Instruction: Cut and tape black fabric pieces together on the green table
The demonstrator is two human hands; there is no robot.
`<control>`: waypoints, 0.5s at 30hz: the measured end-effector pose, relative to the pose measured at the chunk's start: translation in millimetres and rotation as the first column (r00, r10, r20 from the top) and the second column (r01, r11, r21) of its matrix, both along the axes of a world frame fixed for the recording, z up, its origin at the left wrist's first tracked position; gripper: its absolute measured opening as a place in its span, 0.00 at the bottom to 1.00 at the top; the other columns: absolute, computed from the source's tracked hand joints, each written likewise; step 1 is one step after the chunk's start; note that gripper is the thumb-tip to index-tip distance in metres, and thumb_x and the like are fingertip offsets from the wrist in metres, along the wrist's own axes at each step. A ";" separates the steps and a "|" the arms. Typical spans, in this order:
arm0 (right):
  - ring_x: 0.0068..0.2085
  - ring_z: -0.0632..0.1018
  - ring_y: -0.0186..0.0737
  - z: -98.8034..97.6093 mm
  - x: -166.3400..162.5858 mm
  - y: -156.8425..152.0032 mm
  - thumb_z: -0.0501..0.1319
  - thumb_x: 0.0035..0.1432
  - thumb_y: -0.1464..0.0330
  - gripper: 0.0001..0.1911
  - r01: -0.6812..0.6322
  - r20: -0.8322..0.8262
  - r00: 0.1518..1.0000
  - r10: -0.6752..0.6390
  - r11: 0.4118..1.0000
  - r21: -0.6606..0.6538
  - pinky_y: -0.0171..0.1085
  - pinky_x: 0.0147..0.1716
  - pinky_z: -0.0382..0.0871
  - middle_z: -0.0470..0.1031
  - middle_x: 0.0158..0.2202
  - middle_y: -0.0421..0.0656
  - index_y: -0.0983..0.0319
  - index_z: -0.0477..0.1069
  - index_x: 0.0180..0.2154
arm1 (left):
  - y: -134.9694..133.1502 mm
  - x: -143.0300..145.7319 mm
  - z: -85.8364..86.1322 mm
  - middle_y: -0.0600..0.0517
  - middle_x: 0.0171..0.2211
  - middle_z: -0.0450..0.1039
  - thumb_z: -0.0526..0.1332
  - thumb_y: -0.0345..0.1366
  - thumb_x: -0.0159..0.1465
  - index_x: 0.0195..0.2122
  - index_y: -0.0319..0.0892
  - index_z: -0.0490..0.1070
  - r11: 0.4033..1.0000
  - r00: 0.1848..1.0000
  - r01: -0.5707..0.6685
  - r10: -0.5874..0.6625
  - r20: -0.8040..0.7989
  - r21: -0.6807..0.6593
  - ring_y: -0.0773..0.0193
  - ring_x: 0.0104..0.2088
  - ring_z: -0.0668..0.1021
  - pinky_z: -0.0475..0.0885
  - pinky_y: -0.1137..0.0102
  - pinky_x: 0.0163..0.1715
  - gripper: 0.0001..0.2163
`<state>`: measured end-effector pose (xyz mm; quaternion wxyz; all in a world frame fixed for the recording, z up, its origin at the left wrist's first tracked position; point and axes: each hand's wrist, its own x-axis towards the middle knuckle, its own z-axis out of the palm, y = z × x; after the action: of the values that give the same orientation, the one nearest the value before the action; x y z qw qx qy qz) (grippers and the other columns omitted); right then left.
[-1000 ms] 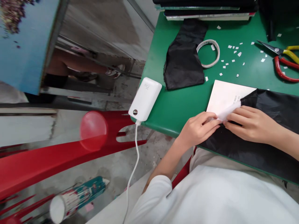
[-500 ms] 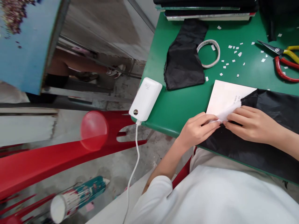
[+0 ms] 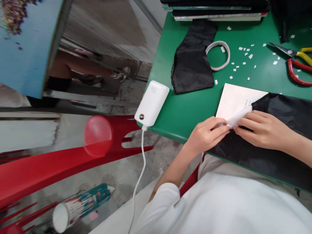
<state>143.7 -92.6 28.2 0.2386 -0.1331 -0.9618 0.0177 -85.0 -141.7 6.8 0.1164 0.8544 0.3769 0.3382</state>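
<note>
My left hand (image 3: pixel 206 134) and my right hand (image 3: pixel 262 130) are close together at the table's near edge. Both pinch a thin white folded strip (image 3: pixel 237 117), paper or fabric, I cannot tell which. Under it lies a flat white board or book (image 3: pixel 231 99) with small print, partly covered by black cloth (image 3: pixel 290 109). More of this cloth spreads beneath both hands. The fingertips hide part of the strip. Left of the board, a separate black cloth piece (image 3: pixel 192 61) touches a roll of white tape (image 3: pixel 227 61).
Scissors with red and yellow handles (image 3: pixel 292 57) lie open on the green table (image 3: pixel 168 126) among several white scraps. A stack of books (image 3: pixel 216 18) stands at the back. A white power bank (image 3: pixel 152 102) with a cable overhangs the left corner. Beside it is a red chair (image 3: pixel 60 162).
</note>
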 end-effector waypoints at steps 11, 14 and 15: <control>0.32 0.72 0.37 0.3 0.1 -0.5 0.57 0.67 0.76 0.13 0.003 0.016 1.000 -0.004 1.000 0.012 0.38 0.31 0.67 0.76 0.31 0.44 0.63 0.75 0.30 | -1.2 0.0 -1.5 0.46 0.39 0.77 0.64 0.30 0.65 0.42 0.37 0.74 1.000 1.000 -0.027 0.027 -0.014 0.005 0.68 0.32 0.78 0.76 0.73 0.35 0.05; 0.32 0.73 0.38 0.3 0.3 -0.4 0.57 0.66 0.77 0.13 0.003 0.016 1.000 -0.003 1.000 0.012 0.38 0.31 0.67 0.77 0.31 0.44 0.63 0.75 0.30 | -1.3 0.1 -0.2 0.47 0.39 0.77 0.63 0.30 0.66 0.41 0.38 0.75 1.000 0.999 -0.031 0.031 -0.024 0.001 0.69 0.32 0.77 0.76 0.73 0.35 0.04; 0.32 0.73 0.38 0.3 0.3 -0.3 0.57 0.66 0.76 0.13 0.002 0.018 1.000 -0.002 1.000 0.012 0.38 0.31 0.67 0.77 0.32 0.44 0.63 0.75 0.31 | -1.2 0.0 0.0 0.47 0.39 0.77 0.63 0.31 0.66 0.41 0.38 0.75 1.000 0.999 -0.031 0.031 -0.026 0.001 0.70 0.32 0.77 0.76 0.73 0.35 0.04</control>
<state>144.0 -93.0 28.6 0.2306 -0.1329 -0.9639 0.0106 -84.9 -142.8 6.9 0.1061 0.8529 0.3916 0.3286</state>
